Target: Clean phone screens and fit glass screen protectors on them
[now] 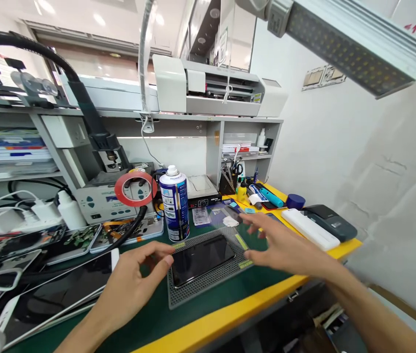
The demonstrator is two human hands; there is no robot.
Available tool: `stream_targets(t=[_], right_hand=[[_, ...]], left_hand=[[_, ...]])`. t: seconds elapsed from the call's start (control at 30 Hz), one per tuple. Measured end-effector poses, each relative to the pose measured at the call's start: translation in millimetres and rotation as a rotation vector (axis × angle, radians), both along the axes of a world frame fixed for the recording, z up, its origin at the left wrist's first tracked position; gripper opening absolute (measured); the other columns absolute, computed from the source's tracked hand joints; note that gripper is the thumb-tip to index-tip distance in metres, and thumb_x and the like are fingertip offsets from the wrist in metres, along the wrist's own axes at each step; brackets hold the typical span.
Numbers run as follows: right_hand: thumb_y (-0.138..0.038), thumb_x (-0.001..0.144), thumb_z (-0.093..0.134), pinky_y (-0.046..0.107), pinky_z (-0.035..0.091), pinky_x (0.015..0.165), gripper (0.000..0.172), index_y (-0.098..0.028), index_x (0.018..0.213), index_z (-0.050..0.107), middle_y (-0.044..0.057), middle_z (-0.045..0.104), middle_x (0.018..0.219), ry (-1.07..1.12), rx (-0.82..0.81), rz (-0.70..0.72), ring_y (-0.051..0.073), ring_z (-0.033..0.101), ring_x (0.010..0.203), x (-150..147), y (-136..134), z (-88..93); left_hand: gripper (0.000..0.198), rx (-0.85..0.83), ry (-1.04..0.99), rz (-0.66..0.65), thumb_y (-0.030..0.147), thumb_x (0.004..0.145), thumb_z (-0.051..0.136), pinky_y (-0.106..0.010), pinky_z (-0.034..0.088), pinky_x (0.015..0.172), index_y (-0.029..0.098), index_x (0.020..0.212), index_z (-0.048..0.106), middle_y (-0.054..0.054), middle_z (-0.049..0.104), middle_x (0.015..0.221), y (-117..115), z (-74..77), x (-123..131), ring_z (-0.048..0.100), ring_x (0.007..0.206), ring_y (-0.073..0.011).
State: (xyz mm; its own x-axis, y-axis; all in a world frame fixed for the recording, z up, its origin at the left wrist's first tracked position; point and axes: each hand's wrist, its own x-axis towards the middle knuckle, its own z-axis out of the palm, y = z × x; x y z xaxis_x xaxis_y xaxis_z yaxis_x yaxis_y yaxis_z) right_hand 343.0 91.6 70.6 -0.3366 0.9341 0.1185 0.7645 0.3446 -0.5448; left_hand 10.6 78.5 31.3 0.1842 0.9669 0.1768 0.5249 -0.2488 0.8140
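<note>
A black phone [202, 257] lies face up on a grey mesh mat [193, 289] on the green bench. Just above it is a clear film [230, 245] with yellow-green tabs at its edges, hard to make out against the phone. My left hand [134, 284] pinches the film's left end near one tab. My right hand [281, 245], fingers spread, holds the right end by another tab. Both hands hover low over the mat, one at each end of the phone.
A blue spray can [174, 206] stands right behind the mat, next to a red tape roll [135, 189] and a hot-air station [105, 201]. Tablets and phones [57, 289] lie at the left. A white box [310, 228], a black device [330, 220] and small tools sit at the right. An LED lamp [347, 49] hangs overhead.
</note>
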Motion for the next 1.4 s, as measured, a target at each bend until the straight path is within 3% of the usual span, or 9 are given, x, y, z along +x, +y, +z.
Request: stream_targets(t=[0.07,0.13,0.23,0.4,0.53,0.8,0.93,1.17,1.4], right_hand=[[-0.053,0.080,0.071,0.037,0.052,0.082,0.076,-0.020,0.145,0.050,0.014,0.064,0.123,-0.046,-0.034,-0.090,0.030,0.064,0.101,34.0,24.4,6.0],[-0.051,0.081,0.068,0.034,0.052,0.082,0.071,-0.015,0.140,0.055,0.016,0.064,0.127,-0.202,-0.043,-0.293,0.031,0.065,0.105,63.1,54.3,12.0],[-0.051,0.081,0.068,0.034,0.051,0.082,0.075,-0.007,0.140,0.052,0.021,0.063,0.130,-0.355,-0.070,-0.481,0.034,0.063,0.114,90.3,101.3,19.1],[-0.043,0.089,0.068,0.037,0.053,0.086,0.046,-0.011,0.122,0.063,0.015,0.067,0.119,-0.434,-0.098,-0.567,0.028,0.065,0.106,97.2,163.5,18.3],[-0.037,0.097,0.061,0.043,0.056,0.087,0.032,-0.016,0.121,0.062,0.009,0.063,0.121,-0.483,-0.152,-0.600,0.023,0.065,0.102,91.5,191.7,9.1],[-0.036,0.097,0.062,0.044,0.055,0.089,0.035,-0.016,0.126,0.060,0.011,0.061,0.126,-0.532,-0.176,-0.617,0.024,0.064,0.106,82.5,212.5,-5.6],[-0.036,0.097,0.062,0.045,0.055,0.089,0.036,-0.016,0.126,0.059,0.011,0.061,0.126,-0.542,-0.181,-0.622,0.024,0.064,0.107,82.4,219.4,-10.3],[-0.036,0.097,0.061,0.044,0.055,0.089,0.035,-0.017,0.126,0.060,0.010,0.061,0.126,-0.538,-0.180,-0.598,0.024,0.064,0.106,81.1,216.5,-11.0],[-0.037,0.097,0.061,0.044,0.055,0.089,0.034,-0.017,0.125,0.060,0.010,0.062,0.126,-0.547,-0.165,-0.594,0.023,0.064,0.105,76.7,207.1,-11.9]], left_hand=[[0.039,0.160,0.230,-0.004,0.051,0.088,0.062,-0.032,0.050,0.071,0.023,0.113,0.070,-0.010,0.071,0.102,2.8,-8.5,0.4,0.064,0.092,-0.0282],[0.047,0.287,0.427,-0.059,0.051,0.086,0.063,-0.040,0.051,0.086,0.024,0.125,0.066,-0.011,0.067,0.119,6.0,-18.5,1.3,0.060,0.109,-0.0329],[0.057,0.306,0.557,-0.124,0.051,0.089,0.059,-0.046,0.048,0.100,0.027,0.140,0.054,-0.010,0.061,0.133,9.3,-29.6,1.3,0.056,0.120,-0.0330],[0.059,0.223,0.565,-0.146,0.052,0.091,0.056,-0.041,0.053,0.097,0.031,0.145,0.046,-0.007,0.062,0.132,10.4,-30.1,-1.8,0.061,0.117,-0.0282],[0.057,0.219,0.554,-0.151,0.051,0.092,0.056,-0.036,0.054,0.096,0.033,0.145,0.045,-0.006,0.062,0.133,12.8,-28.6,-3.4,0.062,0.120,-0.0264],[0.058,0.320,0.467,-0.075,0.046,0.087,0.063,-0.033,0.057,0.082,0.032,0.142,0.050,-0.006,0.067,0.123,12.6,-39.5,-1.4,0.067,0.107,-0.0261],[0.058,0.264,0.489,-0.140,0.051,0.088,0.062,-0.031,0.057,0.079,0.033,0.141,0.050,-0.006,0.067,0.124,14.0,-37.2,-4.2,0.066,0.110,-0.0256],[0.061,0.261,0.448,0.012,0.046,0.079,0.067,-0.037,0.055,0.085,0.034,0.137,0.052,-0.005,0.065,0.123,6.7,-39.1,6.3,0.063,0.110,-0.0299],[0.064,0.276,0.443,0.007,0.044,0.078,0.067,-0.040,0.053,0.091,0.032,0.139,0.050,-0.006,0.064,0.125,5.6,-39.1,8.2,0.061,0.113,-0.0310]])
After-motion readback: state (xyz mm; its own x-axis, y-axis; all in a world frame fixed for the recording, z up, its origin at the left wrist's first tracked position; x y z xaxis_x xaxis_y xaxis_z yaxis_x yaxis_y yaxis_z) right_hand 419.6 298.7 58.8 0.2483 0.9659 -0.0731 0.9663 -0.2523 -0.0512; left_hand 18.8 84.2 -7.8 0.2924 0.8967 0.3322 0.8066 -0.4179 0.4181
